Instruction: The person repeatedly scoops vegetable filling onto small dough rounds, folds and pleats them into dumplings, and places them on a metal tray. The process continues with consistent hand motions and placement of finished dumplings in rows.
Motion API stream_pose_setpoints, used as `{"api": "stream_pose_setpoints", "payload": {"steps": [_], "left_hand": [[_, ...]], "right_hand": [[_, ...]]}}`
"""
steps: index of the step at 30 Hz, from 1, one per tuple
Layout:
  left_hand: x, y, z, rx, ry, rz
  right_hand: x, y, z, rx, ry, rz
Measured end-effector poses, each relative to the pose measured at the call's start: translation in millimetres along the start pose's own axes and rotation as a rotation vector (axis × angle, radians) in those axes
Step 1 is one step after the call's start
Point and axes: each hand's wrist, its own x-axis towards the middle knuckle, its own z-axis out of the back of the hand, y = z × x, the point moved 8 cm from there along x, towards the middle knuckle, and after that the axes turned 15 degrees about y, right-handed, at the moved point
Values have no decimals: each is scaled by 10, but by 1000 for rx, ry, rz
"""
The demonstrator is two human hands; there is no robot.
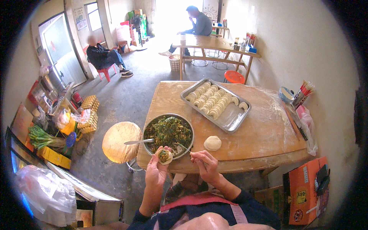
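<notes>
My left hand [156, 169] holds a round dough wrapper [170, 158] with a mound of green and yellow filling on it, just over the near rim of a steel bowl. In my right hand [206, 165] is the handle of a thin metal utensil [184, 147], its tip in the bowl. Chopped filling [169, 129] is heaped inside the bowl [193, 130]. A metal spoon [138, 142] leans across the bowl's left rim. To the right lies a short stack of dough wrappers [212, 143]. Beyond it, a metal tray [230, 126] carries rows of crescent dumplings [211, 97].
The floury wooden table [258, 138] bears a blue bowl [286, 94] and a chopstick holder [302, 93] at the right. A round stool [122, 142] stands left of it. Two seated people [105, 56] are farther off, one by another table [207, 41]. An orange box [306, 192] sits at lower right.
</notes>
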Motion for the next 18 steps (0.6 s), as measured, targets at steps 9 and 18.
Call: {"api": "stream_pose_setpoints", "payload": {"steps": [9, 18], "left_hand": [[-22, -7, -39, 69, 54, 10], [-27, 15, -198, 171, 97, 54]], "right_hand": [[-1, 51, 38, -21, -10, 27], [-30, 6, 63, 30, -26, 21]]}}
